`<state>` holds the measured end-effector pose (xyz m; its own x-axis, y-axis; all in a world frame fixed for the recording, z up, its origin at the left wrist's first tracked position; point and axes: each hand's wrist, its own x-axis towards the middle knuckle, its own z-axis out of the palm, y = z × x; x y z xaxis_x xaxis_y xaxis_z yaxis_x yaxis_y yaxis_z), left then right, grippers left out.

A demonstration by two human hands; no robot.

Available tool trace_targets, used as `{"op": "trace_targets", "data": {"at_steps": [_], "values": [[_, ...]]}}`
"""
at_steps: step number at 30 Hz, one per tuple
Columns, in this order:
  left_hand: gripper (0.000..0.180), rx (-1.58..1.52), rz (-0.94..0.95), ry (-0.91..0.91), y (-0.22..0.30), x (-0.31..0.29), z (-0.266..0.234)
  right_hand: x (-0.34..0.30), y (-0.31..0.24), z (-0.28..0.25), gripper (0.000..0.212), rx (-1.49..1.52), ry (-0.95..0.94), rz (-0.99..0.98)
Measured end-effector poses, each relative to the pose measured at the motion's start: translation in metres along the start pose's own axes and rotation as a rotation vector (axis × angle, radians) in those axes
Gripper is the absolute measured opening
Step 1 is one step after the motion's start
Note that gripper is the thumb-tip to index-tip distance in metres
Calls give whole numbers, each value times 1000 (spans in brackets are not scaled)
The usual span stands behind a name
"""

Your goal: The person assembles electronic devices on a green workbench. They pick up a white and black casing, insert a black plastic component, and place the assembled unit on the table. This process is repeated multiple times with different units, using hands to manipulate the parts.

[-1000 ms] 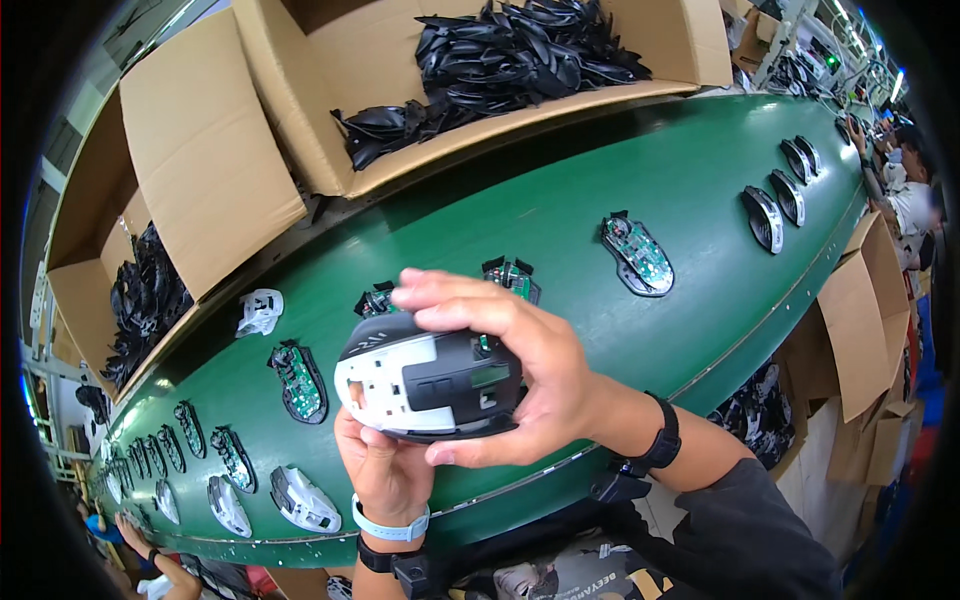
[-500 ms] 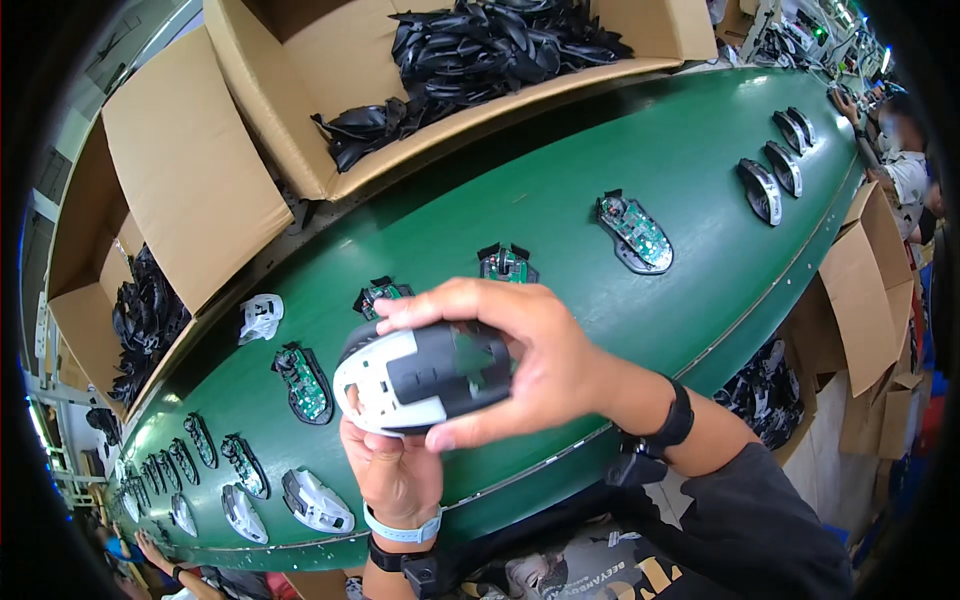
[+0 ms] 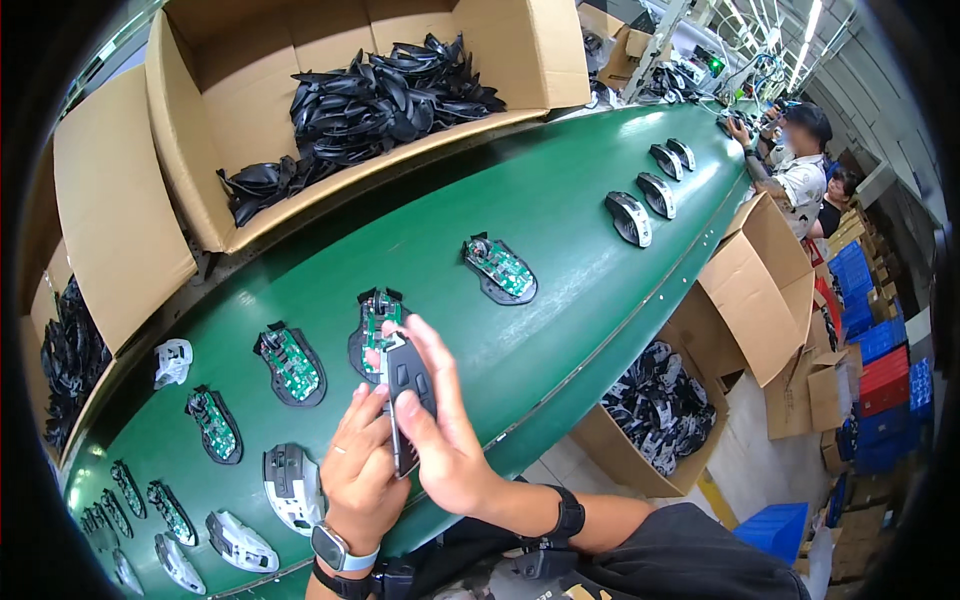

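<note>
Green work surface (image 3: 555, 335) curves across a workroom, dotted with circuit boards (image 3: 293, 368)

At far left, a tall cardboard box (image 3: 120, 190) and a wider open carton (image 3: 190, 150) stand behind the surface, the carton holding a heap of black parts (image 3: 380, 105). A white shell piece (image 3: 173, 362) lies near the circuit boards, while pale shells (image 3: 240, 543) rest along the near edge. At center, above the green work surface, a dark shell (image 3: 410, 378) is held edge-on: the left hand (image 3: 358, 468), a watch (image 3: 331, 547) at its wrist, closes curled fingers against the left side, and the right hand (image 3: 450, 440) pinches it between thumb and fingers. Farther right, a box of mixed parts (image 3: 657, 410) sits below the edge; co-workers (image 3: 800, 190) and blue and red crates (image 3: 885, 380) fill the far right
</note>
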<state>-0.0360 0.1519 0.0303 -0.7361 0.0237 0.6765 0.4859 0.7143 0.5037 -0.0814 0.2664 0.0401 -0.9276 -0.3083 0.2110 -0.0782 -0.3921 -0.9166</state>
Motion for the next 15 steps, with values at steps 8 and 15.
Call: {"op": "trace_targets", "data": {"at_steps": [8,15], "values": [[29,-43,-139,-48,1,-1,-12,98,-26,-77,34,-945,-36,-516],[21,-165,-108,0,-2,-1,-11,147,-25,-186,39,-1267,-311,-311]]}}
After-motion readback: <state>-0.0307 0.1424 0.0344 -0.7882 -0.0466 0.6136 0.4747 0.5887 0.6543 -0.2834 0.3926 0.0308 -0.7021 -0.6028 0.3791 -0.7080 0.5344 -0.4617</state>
